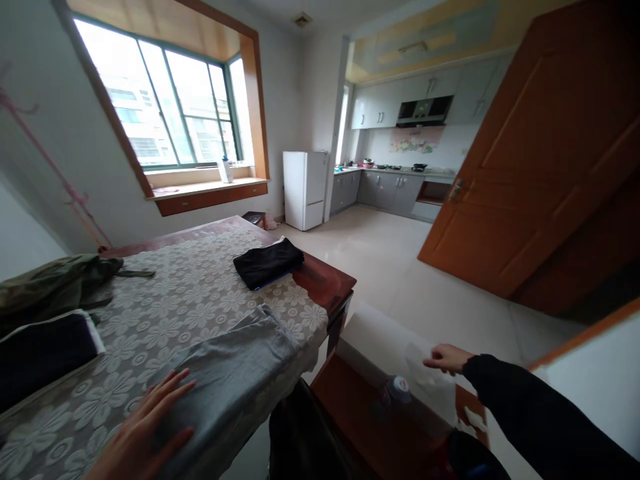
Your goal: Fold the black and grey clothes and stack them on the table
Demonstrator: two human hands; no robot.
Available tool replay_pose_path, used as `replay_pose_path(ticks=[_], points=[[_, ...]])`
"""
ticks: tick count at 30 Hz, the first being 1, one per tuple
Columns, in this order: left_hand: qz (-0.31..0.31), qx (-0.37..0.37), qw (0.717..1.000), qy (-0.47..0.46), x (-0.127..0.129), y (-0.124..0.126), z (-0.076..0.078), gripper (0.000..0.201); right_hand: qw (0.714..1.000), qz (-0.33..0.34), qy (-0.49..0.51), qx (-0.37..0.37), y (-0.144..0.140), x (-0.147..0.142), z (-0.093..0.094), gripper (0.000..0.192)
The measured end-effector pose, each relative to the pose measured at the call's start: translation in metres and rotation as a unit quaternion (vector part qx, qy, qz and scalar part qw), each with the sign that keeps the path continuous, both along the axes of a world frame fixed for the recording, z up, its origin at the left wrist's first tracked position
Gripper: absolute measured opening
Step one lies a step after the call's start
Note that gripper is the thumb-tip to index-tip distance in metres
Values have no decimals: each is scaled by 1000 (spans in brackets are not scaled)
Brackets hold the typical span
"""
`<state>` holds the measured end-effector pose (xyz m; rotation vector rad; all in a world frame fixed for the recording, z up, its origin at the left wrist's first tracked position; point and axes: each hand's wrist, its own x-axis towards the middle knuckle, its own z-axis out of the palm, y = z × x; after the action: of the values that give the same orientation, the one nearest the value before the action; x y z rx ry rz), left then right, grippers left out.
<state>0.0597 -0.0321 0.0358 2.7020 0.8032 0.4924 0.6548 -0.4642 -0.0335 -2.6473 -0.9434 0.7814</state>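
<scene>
Folded grey trousers [235, 363] lie on the lace tablecloth at the table's near edge. My left hand [150, 417] rests flat on their left part, fingers spread and thumb apart. Off to the right, away from the table, my right hand [449, 359] is held out with its fingers curled in and nothing visible in them. Beneath it is a white sheet-like surface [380, 340] by a brown stand. Behind the trousers sits a folded black garment [270, 262]. Another dark folded garment with a white edge [47, 357] lies at the left.
A camouflage-green cloth item [60, 283] lies on the table's left side. A capped bottle [397, 390] stands low on the brown stand [345, 407]. Farther off are a white fridge [303, 190], kitchen cabinets [390, 187] and an open brown door [540, 153].
</scene>
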Motion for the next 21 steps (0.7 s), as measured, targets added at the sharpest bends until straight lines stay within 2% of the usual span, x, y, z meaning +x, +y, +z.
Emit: replay_pose_path(ticks=[2,5,8,11,13,15,18,21], points=[[24,-11,1000,14,-16,-10,-1,66,999,44,-21,19,24,12,24,52],[67,-24,997,20,-35,-28,-14,74,981,159,-60,96,92,6,68,46],[116,-21,993,15,-40,-42,-35,71,945,284,-44,158,177,-51,106,42],[179,-38,983,9,-31,-49,-42,67,888,400,-58,218,254,-134,125,37],[210,-57,976,13,-20,-50,-36,65,856,447,-74,250,294,-187,125,39],[231,-70,970,33,-8,-50,-29,66,841,462,-89,269,323,-228,115,47],[264,-56,960,76,6,-48,-31,68,858,441,-124,232,349,-263,86,61],[281,-28,955,86,11,-46,-44,67,881,409,-121,206,354,-271,55,62]])
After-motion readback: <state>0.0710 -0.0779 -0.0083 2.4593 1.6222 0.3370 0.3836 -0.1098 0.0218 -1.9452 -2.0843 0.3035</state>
